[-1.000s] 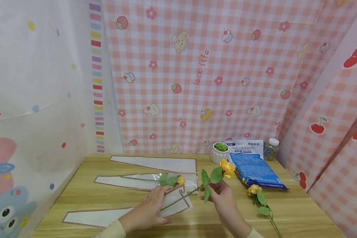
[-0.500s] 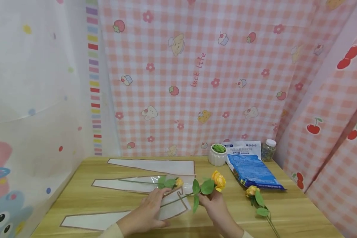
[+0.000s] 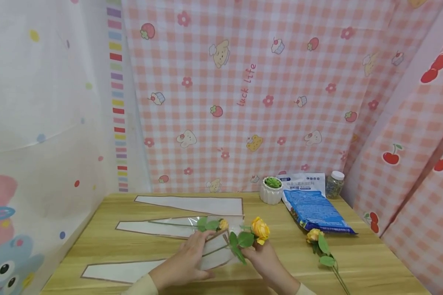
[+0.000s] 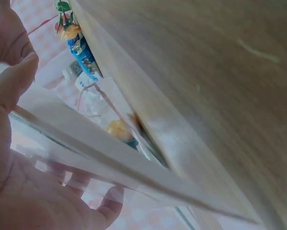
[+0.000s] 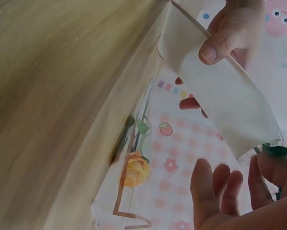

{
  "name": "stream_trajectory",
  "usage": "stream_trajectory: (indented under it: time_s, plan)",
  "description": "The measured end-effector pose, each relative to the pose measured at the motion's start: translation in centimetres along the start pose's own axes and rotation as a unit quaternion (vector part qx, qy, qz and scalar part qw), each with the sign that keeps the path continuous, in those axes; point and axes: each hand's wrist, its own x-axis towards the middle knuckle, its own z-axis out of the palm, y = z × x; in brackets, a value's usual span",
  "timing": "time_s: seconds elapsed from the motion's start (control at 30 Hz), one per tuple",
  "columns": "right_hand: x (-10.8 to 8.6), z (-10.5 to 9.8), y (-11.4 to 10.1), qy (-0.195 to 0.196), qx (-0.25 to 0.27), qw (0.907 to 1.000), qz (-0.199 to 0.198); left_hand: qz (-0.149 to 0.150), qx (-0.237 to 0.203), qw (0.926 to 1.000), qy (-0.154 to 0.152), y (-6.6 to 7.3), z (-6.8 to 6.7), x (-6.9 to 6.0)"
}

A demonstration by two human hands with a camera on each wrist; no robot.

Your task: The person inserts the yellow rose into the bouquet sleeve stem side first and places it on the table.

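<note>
My left hand [image 3: 184,259] grips a white, brown-edged tapered sleeve [image 3: 217,255] between thumb and fingers; in the left wrist view the fingers show behind its clear side. My right hand [image 3: 266,264] pinches the stem of a yellow rose [image 3: 260,230] just below the bloom. The stem's lower part lies within the sleeve, and the green leaves [image 3: 245,239] are at its wide mouth. In the right wrist view the thumb and index finger meet by a green leaf [image 5: 278,149] at the mouth, the other fingers raised.
Behind lie a sleeve holding a yellow rose [image 3: 223,224] and a flat sleeve [image 3: 192,204]; another sleeve [image 3: 123,271] is at front left. To the right are a loose rose [image 3: 314,235], blue bag [image 3: 315,209], white pot [image 3: 271,193] and jar [image 3: 334,185].
My right hand has moved left and slightly down, carrying the rose toward my left hand, with its stem deeper in the sleeve. The left hand has stayed nearly in place.
</note>
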Motion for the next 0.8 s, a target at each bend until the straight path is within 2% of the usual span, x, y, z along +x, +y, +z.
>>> stream_trajectory:
  time_s: [0.17, 0.33, 0.5, 0.57, 0.8]
  plan:
    - [-0.01, -0.34, -0.17, -0.026, -0.007, 0.9996, -0.004, 0.000, -0.006, 0.9999, 0.008, 0.14, 0.09, 0.02]
    - [0.08, -0.53, -0.37, -0.015, -0.009, 0.9998, 0.000, -0.003, -0.015, 0.9999, 0.008, 0.23, -0.07, 0.08]
    - [-0.09, -0.78, -0.24, -0.039, -0.026, 0.9983, -0.036, -0.002, -0.015, 0.9998, 0.011, 0.26, -0.33, 0.07]
    - [-0.15, -0.92, -0.17, -0.057, -0.022, 0.9972, -0.043, 0.000, -0.009, 0.9998, 0.016, 0.21, -0.36, 0.02]
    - [-0.21, -0.99, -0.13, -0.092, 0.039, 0.9949, -0.016, 0.005, 0.000, 0.9996, 0.026, -0.32, -0.29, -0.10]
